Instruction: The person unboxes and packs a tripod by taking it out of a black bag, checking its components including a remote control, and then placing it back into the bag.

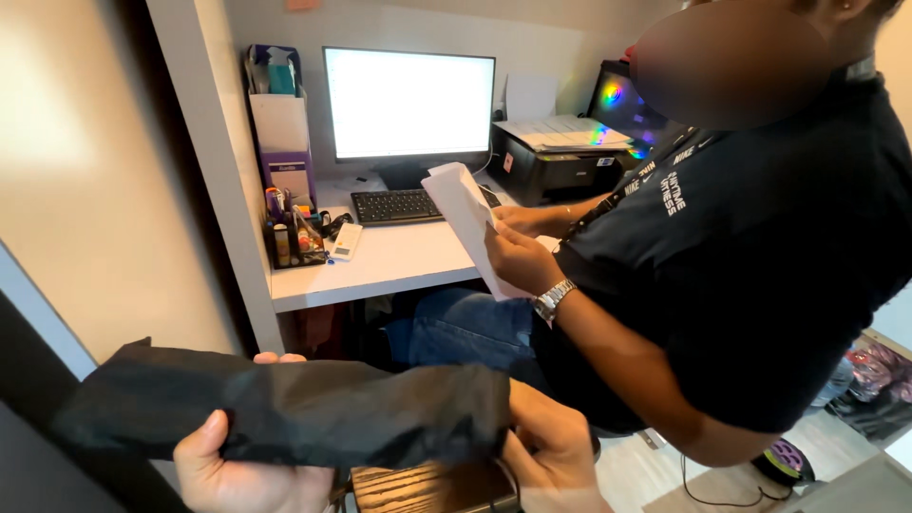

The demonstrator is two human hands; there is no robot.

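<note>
Along the bottom of the frame, the left hand (237, 470) and the right hand (551, 446) both grasp a crumpled black plastic bag (285, 408), stretched between them; a dark wood-grain object (427, 489) sits just beneath. Above, a white desk (399, 261) carries a glowing monitor (408, 103), a black keyboard (394, 205), a pen organiser (290, 237) at left and a black printer (560, 157) at upper right. A seated person's hand (518, 261) holds a white paper (465, 218).
</note>
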